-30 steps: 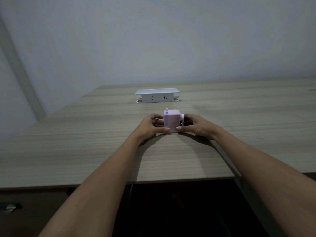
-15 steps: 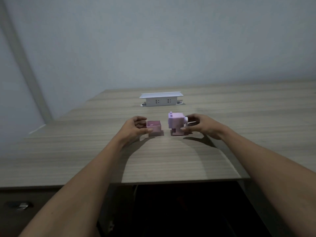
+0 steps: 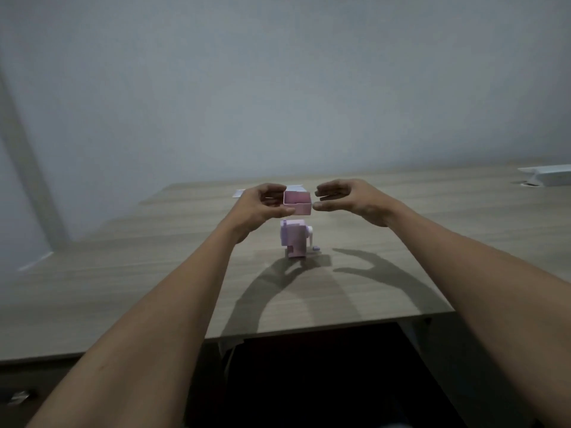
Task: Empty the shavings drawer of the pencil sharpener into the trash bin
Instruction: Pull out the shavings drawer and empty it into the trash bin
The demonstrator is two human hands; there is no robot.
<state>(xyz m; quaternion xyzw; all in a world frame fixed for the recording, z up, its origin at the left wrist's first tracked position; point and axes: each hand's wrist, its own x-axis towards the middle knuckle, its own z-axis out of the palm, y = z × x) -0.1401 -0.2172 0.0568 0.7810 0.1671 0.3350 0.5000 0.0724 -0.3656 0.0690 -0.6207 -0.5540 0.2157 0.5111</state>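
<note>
The pink shavings drawer [image 3: 297, 202] is held up above the table, its open top facing me, pinched by my left hand [image 3: 261, 208] on its left side. My right hand [image 3: 349, 199] hovers just right of the drawer with fingers spread, not touching it. Below them the lilac pencil sharpener [image 3: 293, 238] stands alone on the wooden table [image 3: 154, 288], its crank handle on the right and an empty slot where the drawer sat. No trash bin is in view.
A white socket box [image 3: 239, 192] peeks out behind my left hand at the table's far side. Another white socket box [image 3: 550, 175] sits at the far right edge. A dark gap opens under the table's near edge [image 3: 309, 332]. A grey wall stands behind.
My left hand has lifted the drawer off the table and brought it above the sharpener. My right hand let go of the sharpener and rose beside the drawer. The camera view shifted left.
</note>
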